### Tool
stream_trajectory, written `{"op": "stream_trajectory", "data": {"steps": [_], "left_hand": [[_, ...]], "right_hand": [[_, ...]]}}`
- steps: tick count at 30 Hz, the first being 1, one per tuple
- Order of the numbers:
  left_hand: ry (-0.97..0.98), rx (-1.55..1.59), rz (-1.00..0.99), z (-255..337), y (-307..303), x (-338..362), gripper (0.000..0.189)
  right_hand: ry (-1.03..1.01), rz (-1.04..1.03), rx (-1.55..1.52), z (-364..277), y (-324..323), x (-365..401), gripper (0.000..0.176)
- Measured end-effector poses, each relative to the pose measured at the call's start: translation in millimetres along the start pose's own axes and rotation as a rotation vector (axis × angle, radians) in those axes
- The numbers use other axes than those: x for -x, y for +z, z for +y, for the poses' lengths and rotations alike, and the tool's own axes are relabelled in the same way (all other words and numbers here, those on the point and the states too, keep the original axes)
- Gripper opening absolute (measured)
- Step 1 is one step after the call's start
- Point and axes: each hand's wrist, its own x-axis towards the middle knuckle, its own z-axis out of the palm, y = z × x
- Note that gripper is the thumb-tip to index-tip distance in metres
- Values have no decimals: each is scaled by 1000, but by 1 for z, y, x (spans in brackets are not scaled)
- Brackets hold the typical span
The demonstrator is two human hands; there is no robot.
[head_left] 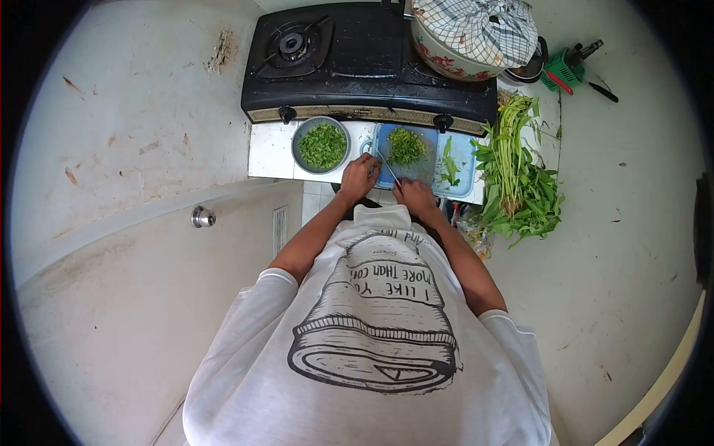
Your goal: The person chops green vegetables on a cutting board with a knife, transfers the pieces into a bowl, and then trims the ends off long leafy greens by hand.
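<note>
My right hand (416, 196) is closed around the handle of a knife (387, 166), whose blade slants up and left over a blue cutting board (383, 137). My left hand (361, 176) rests at the board's left edge near the blade, fingers curled; what they hold, if anything, is hidden. A heap of chopped greens (406, 146) lies on the board beyond the knife. Some loose leaves (449, 163) lie to its right, on the lighter blue part. Left of the board stands a grey bowl (296, 151) with more chopped greens (323, 146) in it.
Behind the board stands a black gas stove (357, 59), with a floral pot (450, 62) under a checkered cloth (476, 33). A bunch of leafy stems (513, 167) hangs over the counter's right edge. A green basket (567, 69) with utensils is at the back right.
</note>
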Motion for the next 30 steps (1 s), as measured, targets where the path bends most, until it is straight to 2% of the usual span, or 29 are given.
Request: {"op": "stream_trajectory", "data": {"steps": [8,30], "left_hand": [[-106,91,-7,4,-2,-1,7],[-111,80,55,2,0,-3,6]], "right_hand": [[-19,-27,-53,-3,-7,5,42],[-51,45,-34,-1,-1,1,39]]}}
